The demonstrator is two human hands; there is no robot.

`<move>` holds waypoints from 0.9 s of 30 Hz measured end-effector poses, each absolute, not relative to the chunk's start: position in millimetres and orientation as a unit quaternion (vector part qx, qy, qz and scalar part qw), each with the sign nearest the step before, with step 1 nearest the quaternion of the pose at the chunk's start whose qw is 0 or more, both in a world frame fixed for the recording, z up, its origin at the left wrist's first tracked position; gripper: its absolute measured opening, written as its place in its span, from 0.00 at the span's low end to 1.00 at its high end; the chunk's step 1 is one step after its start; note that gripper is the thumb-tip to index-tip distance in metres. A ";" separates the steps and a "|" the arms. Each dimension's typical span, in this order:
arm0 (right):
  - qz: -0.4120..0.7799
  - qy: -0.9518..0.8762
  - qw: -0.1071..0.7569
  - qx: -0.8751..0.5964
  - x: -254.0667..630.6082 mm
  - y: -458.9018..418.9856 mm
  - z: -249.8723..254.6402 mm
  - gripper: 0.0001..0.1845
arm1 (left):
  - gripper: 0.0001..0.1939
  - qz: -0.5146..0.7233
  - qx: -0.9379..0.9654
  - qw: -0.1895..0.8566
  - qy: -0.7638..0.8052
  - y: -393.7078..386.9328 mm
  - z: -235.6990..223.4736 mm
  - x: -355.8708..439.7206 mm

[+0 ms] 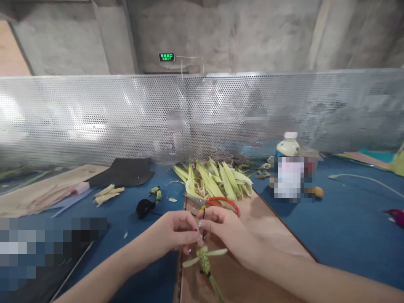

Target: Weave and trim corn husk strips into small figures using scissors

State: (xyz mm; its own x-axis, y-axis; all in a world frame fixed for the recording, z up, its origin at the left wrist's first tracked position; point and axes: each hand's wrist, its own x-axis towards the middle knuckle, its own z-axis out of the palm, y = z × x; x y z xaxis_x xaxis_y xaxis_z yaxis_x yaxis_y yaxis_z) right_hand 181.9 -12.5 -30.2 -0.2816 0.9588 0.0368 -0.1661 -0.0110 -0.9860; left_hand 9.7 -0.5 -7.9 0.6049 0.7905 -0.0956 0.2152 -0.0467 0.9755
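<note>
Over a brown board [268, 227], my left hand [176, 229] and my right hand [224, 231] meet with fingertips pinched together. Between them runs a thin black thread [204, 219], partly hidden by the fingers. Just below the fingertips lies a small green woven husk piece [205, 261] with two leaf-like strips spread sideways, a dark tie and a stalk toward me. Scissors with red handles [235, 205] rest just beyond my right hand. To the left is a black bundle of thread [145, 208], with a strand trailing toward my left hand.
Green corn husks [217, 179] are heaped at the board's far end. A bottle with a white cap [288, 145] stands on the blue table [347, 214] to the right. At left lie a black sheet [121, 171] and husk scraps [109, 194]. A perforated metal screen [214, 113] closes the back.
</note>
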 end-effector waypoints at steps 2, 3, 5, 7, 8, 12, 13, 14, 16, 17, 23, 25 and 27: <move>0.589 -0.530 0.475 -0.384 181.6 -13.3 -29.1 0.15 | 0.12 0.248 0.684 0.571 0.379 2.2 -9.9 8.8; 0.585 -0.532 0.476 -0.386 181.4 -13.5 -28.7 0.15 | 0.13 0.250 0.684 0.567 0.384 3.6 -10.8 8.2; 0.583 -0.536 0.471 -0.389 180.9 -14.1 -27.8 0.15 | 0.14 0.256 0.680 0.564 0.392 6.0 -12.5 6.7; 0.575 -0.546 0.468 -0.391 180.3 -14.7 -27.0 0.15 | 0.14 0.259 0.678 0.564 0.394 7.6 -13.9 5.5; 0.569 -0.552 0.468 -0.391 180.1 -15.0 -26.8 0.14 | 0.15 0.260 0.678 0.564 0.393 8.1 -14.7 5.2; 0.563 -0.566 0.466 -0.382 180.5 -14.7 -29.8 0.12 | 0.15 0.261 0.681 0.560 0.394 9.9 -17.8 4.8; 0.564 -0.568 0.464 -0.379 180.8 -14.1 -31.5 0.12 | 0.15 0.264 0.681 0.556 0.396 10.2 -18.4 4.8; 0.562 -0.573 0.463 -0.377 181.1 -13.3 -33.2 0.12 | 0.15 0.266 0.681 0.553 0.399 10.5 -18.7 4.6; 0.552 -0.583 0.464 -0.374 181.5 -11.9 -36.1 0.12 | 0.15 0.267 0.678 0.553 0.404 10.4 -18.6 4.3; 0.547 -0.588 0.463 -0.373 181.7 -11.5 -37.0 0.11 | 0.15 0.265 0.676 0.556 0.405 10.0 -18.2 4.2; 0.555 -0.595 0.453 -0.364 181.5 -12.6 -36.9 0.12 | 0.13 0.263 0.675 0.559 0.403 7.7 -16.9 5.4; 0.554 -0.604 0.447 -0.358 181.5 -12.9 -37.3 0.15 | 0.11 0.264 0.676 0.558 0.404 8.1 -17.7 6.1; 0.555 -0.616 0.434 -0.354 181.4 -12.9 -37.9 0.17 | 0.09 0.265 0.671 0.559 0.409 8.4 -18.1 6.5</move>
